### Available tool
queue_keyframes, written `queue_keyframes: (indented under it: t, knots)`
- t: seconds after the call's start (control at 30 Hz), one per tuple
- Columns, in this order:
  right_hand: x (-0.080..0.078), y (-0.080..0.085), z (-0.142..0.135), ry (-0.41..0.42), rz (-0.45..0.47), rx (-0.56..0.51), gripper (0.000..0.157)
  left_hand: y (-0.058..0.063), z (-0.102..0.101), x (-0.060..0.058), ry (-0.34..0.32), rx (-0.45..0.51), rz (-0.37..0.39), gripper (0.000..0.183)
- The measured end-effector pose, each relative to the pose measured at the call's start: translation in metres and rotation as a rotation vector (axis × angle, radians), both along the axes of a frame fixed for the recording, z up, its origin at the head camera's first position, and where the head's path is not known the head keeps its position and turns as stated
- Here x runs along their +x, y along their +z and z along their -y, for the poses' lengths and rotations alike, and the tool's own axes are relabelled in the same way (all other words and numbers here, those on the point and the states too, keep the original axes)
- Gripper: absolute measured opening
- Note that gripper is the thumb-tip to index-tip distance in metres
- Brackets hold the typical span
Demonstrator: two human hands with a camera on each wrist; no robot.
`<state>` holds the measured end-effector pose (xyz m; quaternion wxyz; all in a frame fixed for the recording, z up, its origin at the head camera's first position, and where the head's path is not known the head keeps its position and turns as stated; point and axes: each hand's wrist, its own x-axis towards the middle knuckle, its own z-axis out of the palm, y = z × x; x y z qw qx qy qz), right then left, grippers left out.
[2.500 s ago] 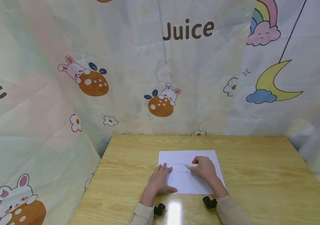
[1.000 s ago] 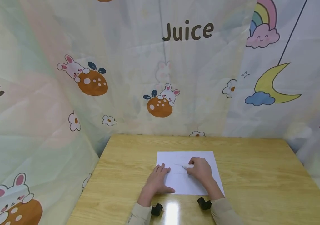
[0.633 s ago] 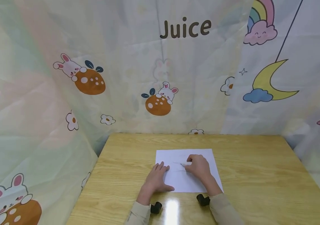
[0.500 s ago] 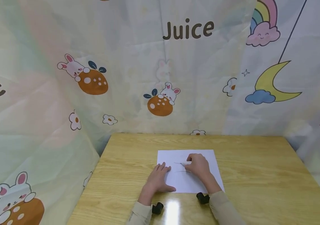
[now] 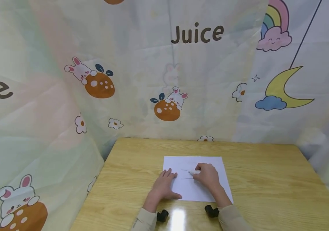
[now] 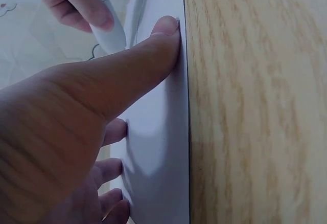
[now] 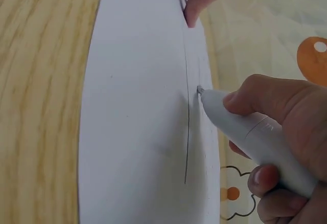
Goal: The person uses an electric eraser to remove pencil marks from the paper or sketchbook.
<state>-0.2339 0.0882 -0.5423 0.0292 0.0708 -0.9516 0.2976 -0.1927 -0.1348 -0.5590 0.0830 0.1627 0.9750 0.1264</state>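
Note:
A white sheet of paper (image 5: 196, 192) lies on the wooden table, with two thin dark lines across its middle. My left hand (image 5: 163, 185) rests on the paper's left part, fingers spread and thumb (image 6: 166, 29) near the front edge. In my right hand (image 5: 209, 175) I grip a thick white pen-shaped tool (image 7: 245, 132), thumb on its near side and fingers curled underneath. Its short grey tip (image 7: 200, 89) is right at the farther line, while the nearer line (image 7: 188, 121) runs alongside. The right hand covers part of the paper in the head view.
Wooden table top (image 5: 268, 179) extends on both sides of the paper. Behind and to the left hangs a printed cloth (image 5: 135, 64) with rabbits, fruit and a moon. A black wrist-worn piece (image 5: 162, 216) shows at the left sleeve, another (image 5: 211, 211) at the right.
The tool's tip has made small movements around the upper line, shifting slightly nearer since half a second ago. The left hand has kept its place on the paper. The head view has shifted slightly.

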Motion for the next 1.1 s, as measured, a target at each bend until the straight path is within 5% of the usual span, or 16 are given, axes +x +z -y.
queue_keyframes:
  t: [1.1]
  knots:
    - [-0.0010, 0.0018, 0.0072, 0.010, 0.002, 0.018, 0.016, 0.0032, -0.0020, 0.0041, 0.013, 0.038, 0.017, 0.094]
